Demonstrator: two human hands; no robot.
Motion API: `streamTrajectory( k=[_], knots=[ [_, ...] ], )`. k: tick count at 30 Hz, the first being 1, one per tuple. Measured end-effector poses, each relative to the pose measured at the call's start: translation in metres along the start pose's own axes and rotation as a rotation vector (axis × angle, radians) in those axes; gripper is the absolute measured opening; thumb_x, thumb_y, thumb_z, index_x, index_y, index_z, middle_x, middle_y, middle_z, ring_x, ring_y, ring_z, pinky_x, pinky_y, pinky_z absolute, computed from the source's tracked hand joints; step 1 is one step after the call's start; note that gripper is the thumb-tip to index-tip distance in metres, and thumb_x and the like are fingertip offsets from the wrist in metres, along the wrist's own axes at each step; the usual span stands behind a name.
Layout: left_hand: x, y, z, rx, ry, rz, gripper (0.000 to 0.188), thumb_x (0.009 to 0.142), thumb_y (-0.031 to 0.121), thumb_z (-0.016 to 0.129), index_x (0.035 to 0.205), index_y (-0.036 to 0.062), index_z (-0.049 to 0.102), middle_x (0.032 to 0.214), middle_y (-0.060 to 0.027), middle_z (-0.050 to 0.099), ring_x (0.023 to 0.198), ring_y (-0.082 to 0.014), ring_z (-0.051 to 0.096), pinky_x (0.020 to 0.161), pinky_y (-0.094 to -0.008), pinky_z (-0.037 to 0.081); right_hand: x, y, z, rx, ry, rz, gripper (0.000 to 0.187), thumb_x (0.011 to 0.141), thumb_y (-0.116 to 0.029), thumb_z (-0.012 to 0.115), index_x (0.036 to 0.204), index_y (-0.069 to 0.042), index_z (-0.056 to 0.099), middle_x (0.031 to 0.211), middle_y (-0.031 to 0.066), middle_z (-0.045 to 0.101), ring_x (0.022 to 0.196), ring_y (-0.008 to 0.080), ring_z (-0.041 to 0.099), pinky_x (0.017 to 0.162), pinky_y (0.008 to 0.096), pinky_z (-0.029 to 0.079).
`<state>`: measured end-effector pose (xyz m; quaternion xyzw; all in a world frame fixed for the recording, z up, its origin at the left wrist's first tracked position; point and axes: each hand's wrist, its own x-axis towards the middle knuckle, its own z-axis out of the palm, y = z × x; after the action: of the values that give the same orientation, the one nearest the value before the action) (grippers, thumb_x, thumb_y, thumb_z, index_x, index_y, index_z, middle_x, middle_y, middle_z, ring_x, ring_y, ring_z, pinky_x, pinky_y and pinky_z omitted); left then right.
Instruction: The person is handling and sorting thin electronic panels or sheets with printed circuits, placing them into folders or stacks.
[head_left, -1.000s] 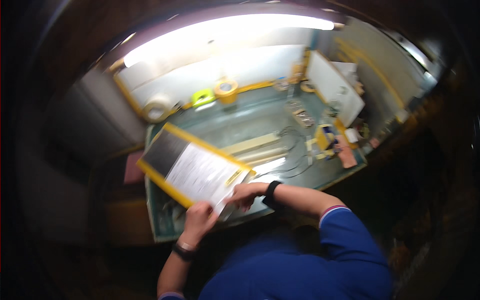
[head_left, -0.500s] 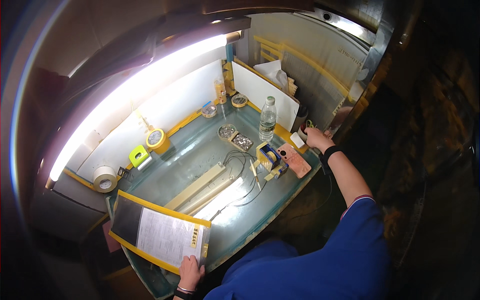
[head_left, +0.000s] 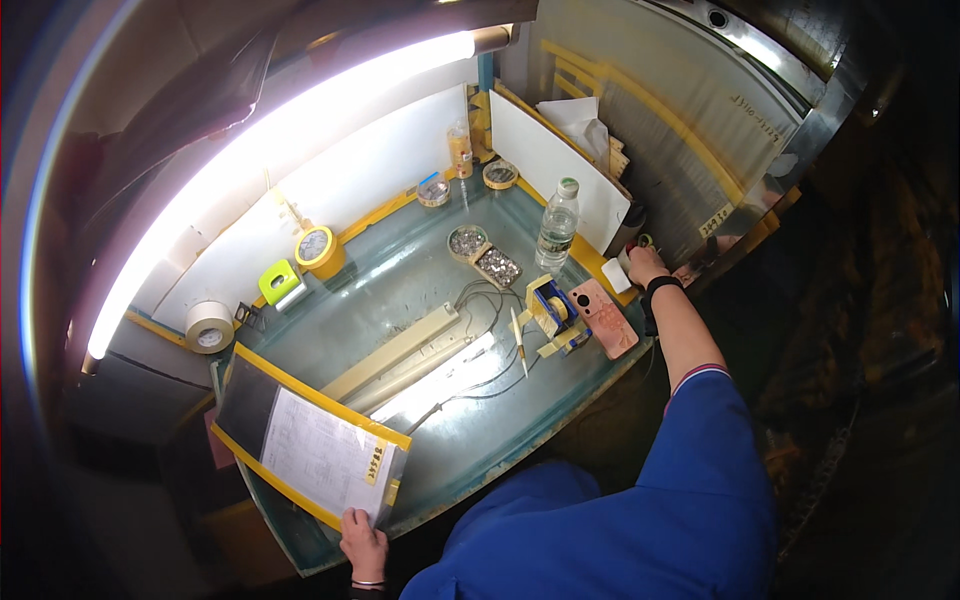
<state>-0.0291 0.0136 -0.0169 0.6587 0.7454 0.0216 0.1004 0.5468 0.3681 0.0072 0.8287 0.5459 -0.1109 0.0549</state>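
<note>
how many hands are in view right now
2: the left hand holds the near edge of the yellow-edged sleeve; the right hand is at the table's right side, past the pink phone, its fingers partly hidden.

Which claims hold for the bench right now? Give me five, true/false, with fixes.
1. The left hand is on the yellow-edged sleeve. True.
2. The pink phone lies beside the blue tape dispenser. True.
3. The right hand is touching the pink phone. False: it is apart from the phone, farther back at the bench's right edge; what its fingers touch is too small to tell.
4. The green dispenser sits between the white tape roll and the yellow tape roll. True.
5. The clear bottle lies on its side. False: it stands upright, with its cap on.
</note>
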Motion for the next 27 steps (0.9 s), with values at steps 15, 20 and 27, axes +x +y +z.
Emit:
streamTrajectory(
  k=[15,20,27],
  knots=[
    [0.054,-0.037,-0.115,-0.407,0.356,0.071,0.027,0.075,0.019,0.065,0.094,0.0007,0.058,0.092,-0.0153,0.059,0.083,-0.0263,0.058,0.068,-0.0316,0.046,-0.237,-0.131,-0.124,0.647,0.028,-0.812,0.012,0.081,-0.011,0.057,0.083,0.001,0.062,0.063,0.0024,0.056,0.055,0.0045,0.047,0.049,0.0196,0.037],
    [0.041,-0.012,-0.129,-0.673,0.364,0.283,0.039,0.077,0.021,0.064,0.109,0.0032,0.052,0.096,-0.015,0.058,0.081,-0.024,0.06,0.068,-0.0311,0.047,-0.327,-0.285,-0.058,0.935,-0.572,-1.165,0.019,0.083,-0.014,0.057,0.09,0.004,0.061,0.07,0.0039,0.059,0.058,0.0093,0.055,0.053,0.0206,0.045],
    [0.019,-0.042,-0.121,-0.8,0.545,0.181,0.024,0.092,0.025,0.041,0.099,0.0018,0.043,0.069,-0.0063,0.054,0.058,-0.0138,0.053,0.054,-0.0271,0.044,-0.347,-0.348,-0.013,1.462,-1.181,-0.766,0.029,0.087,-0.027,0.053,0.094,0.001,0.057,0.069,0.005,0.058,0.057,0.0087,0.057,0.052,0.0196,0.048]
  ],
)
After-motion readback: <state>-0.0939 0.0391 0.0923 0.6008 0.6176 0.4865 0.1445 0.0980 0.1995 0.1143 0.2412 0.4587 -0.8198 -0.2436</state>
